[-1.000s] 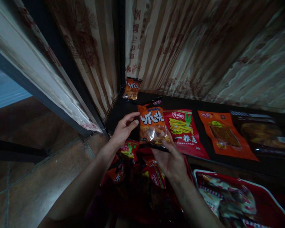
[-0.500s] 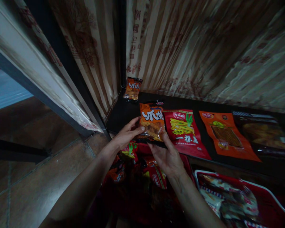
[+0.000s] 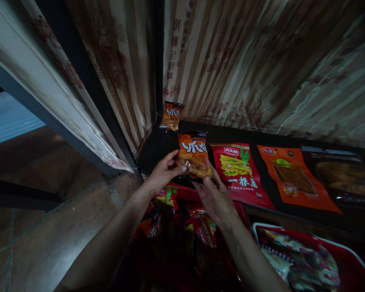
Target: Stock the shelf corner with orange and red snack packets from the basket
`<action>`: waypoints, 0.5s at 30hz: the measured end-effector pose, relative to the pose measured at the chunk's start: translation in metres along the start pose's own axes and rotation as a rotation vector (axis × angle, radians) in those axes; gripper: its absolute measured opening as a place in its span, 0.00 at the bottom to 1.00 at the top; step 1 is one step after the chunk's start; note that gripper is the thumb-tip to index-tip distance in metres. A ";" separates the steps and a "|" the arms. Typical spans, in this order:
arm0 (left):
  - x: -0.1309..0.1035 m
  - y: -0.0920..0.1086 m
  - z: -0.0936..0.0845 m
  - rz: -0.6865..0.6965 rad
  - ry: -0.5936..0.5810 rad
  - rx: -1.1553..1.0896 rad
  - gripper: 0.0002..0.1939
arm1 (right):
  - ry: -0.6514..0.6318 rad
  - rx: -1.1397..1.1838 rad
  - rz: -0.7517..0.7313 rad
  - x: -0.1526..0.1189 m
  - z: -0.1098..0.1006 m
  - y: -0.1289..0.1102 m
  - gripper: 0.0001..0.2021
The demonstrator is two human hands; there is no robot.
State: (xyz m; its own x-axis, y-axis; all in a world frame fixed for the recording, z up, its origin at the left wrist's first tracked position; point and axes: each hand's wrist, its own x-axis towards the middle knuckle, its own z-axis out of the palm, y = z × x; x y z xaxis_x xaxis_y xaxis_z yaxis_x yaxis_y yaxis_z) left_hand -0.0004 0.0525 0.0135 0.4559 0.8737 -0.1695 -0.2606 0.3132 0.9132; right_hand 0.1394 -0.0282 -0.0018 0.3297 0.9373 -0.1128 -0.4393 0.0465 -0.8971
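An orange snack bag with dark ends is held between both my hands over the front part of a black shelf. My left hand grips its lower left side, thumb on the front. On its lower right side, my right hand has its thumb on the front and fingers behind. A similar orange bag leans upright in the back corner. Just right of the held bag lies a red snack bag.
Further right on the shelf lie an orange packet and a dark packet. Below my hands, a red container holds several snack bags. A white-rimmed red basket with packets stands lower right. Curtains and a dark post border the shelf.
The held bag has tilted a little and its lower end has come slightly toward me. My right thumb has shifted lower on its front. The view has moved slightly.
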 end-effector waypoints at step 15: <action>0.001 0.000 -0.003 -0.001 -0.004 0.000 0.36 | -0.047 -0.088 -0.035 0.004 0.000 0.012 0.36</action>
State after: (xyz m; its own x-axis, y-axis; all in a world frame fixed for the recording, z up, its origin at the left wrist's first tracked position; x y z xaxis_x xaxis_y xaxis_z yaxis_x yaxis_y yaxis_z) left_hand -0.0023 0.0541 0.0122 0.4593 0.8720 -0.1694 -0.2600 0.3143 0.9130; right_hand 0.1353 -0.0243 -0.0125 0.3031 0.9509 -0.0629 -0.3523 0.0505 -0.9345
